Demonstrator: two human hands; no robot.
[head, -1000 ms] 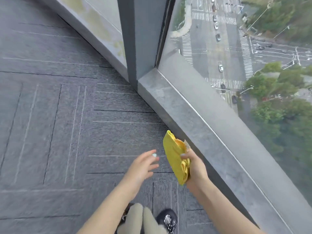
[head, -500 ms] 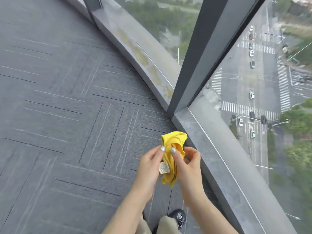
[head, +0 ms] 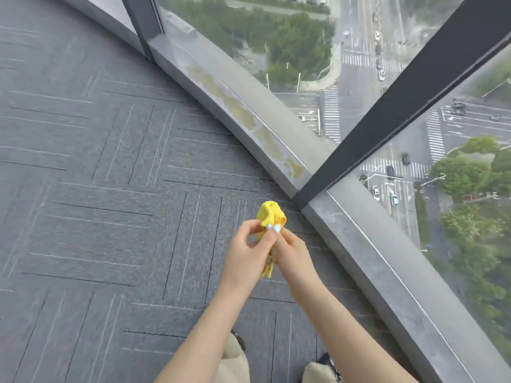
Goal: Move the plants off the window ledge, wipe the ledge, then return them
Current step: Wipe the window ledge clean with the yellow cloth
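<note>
A bunched yellow cloth (head: 270, 215) is pinched between both hands in front of me, above the carpet. My left hand (head: 249, 254) grips it from the left and my right hand (head: 294, 252) from the right, fingertips meeting on it. The grey window ledge (head: 367, 244) runs low along the glass to the right of my hands. Its farther section (head: 249, 117) carries yellowish-brown stains. No plants are in view.
A dark window post (head: 387, 111) rises from the ledge between two glass panes. Grey patterned carpet tiles (head: 110, 189) cover the floor on the left. My legs and a shoe (head: 326, 366) show at the bottom edge.
My left hand came over and took hold of the cloth with the right. The view has swung left along the ledge, bringing the stained section into sight.
</note>
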